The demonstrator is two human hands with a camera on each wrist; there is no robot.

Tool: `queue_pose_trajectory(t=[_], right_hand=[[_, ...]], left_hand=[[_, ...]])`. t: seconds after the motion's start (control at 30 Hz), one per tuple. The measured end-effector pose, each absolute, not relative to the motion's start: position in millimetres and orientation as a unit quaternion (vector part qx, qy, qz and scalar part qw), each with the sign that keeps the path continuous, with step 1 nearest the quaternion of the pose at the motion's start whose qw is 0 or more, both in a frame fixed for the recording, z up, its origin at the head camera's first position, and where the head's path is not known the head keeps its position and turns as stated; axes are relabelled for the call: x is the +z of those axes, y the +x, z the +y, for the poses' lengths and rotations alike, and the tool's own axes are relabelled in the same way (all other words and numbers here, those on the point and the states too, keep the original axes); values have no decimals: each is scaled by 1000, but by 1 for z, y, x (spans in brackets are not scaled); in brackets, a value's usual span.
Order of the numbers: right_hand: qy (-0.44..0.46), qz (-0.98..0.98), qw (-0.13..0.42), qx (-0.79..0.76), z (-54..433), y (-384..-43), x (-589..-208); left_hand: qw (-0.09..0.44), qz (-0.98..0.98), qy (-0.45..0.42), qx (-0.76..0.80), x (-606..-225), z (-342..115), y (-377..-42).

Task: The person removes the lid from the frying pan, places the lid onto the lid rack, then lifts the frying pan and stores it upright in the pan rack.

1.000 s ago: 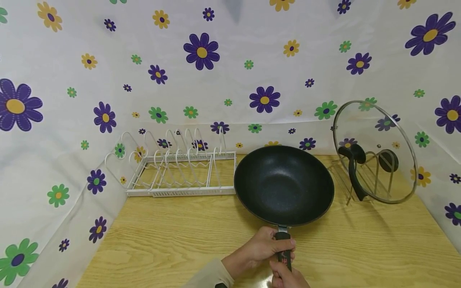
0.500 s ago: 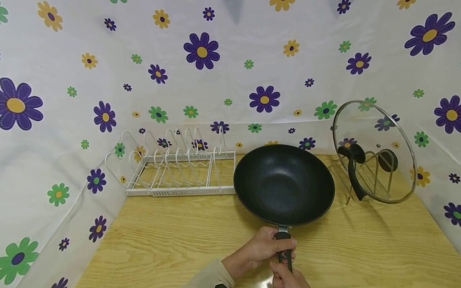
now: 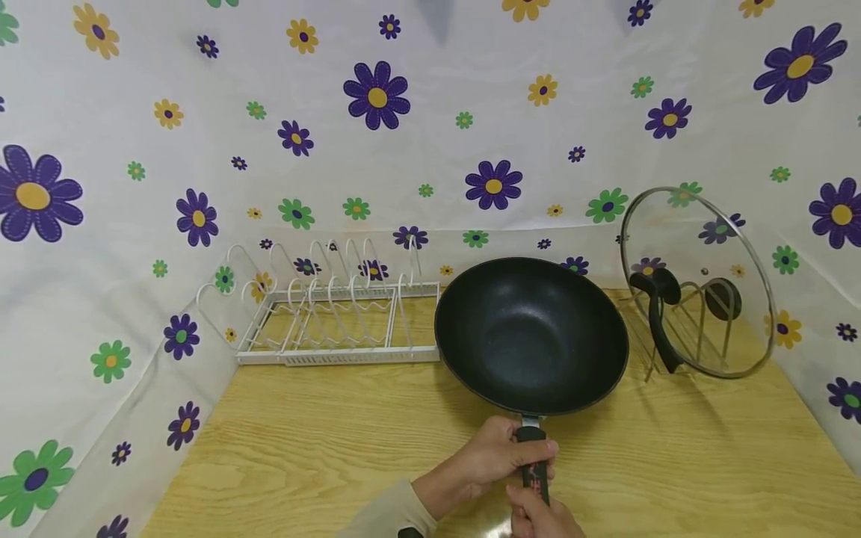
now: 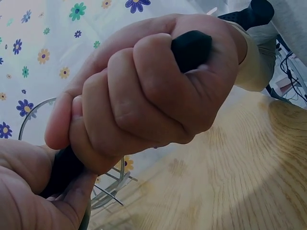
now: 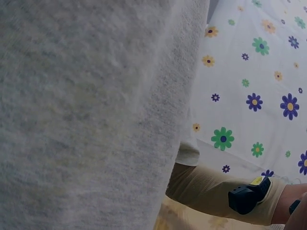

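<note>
A black wok point(image 3: 521, 347) hangs over the wooden table in the head view, its dark inner side tilted toward me and its handle point(image 3: 534, 471) pointing at me. My left hand point(image 3: 494, 456) grips that handle near the metal neck, thumb across the top. Lower down, my right hand point(image 3: 541, 515) holds the handle's rear part, partly cut off by the frame edge. In the left wrist view, the right hand point(image 4: 124, 100) has its fingers curled round the handle, whose black end point(image 4: 192, 50) sticks out; the left hand point(image 4: 29, 184) grips farther along.
Left of the wok stands a white wire rack point(image 3: 336, 355). To the right, a glass lid point(image 3: 699, 284) with a black handle leans in a metal wire stand point(image 3: 649, 370). A flower-printed curtain point(image 3: 430, 90) encloses the wooden table point(image 3: 303, 426). Grey clothing point(image 5: 86, 115) fills much of the right wrist view.
The wok has risen slightly, its far rim now higher in the head view and its inside facing me more. Both hands keep their hold on the handle.
</note>
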State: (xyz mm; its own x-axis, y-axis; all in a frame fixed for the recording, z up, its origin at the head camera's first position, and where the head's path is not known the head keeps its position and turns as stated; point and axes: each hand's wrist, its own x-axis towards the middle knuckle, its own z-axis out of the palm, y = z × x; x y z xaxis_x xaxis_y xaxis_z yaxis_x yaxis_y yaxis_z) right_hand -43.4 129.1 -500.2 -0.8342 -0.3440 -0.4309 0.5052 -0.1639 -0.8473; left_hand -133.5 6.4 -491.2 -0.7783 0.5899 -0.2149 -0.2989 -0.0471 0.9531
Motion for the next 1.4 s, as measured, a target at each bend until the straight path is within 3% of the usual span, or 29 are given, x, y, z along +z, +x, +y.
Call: queue_pose_trajectory(t=[0.33,0.87,1.4], right_hand=[[50,510,302,-804,130,-44,-485],[61,517,277,-808,124,-44,-464],[36,496,289,-818,115,-43,-443]], left_hand=[[294,642,140,695,-472,3,-133],[283,646,151,692,-445,-1,-133],[272,654,166,686,-421,-12,-135]])
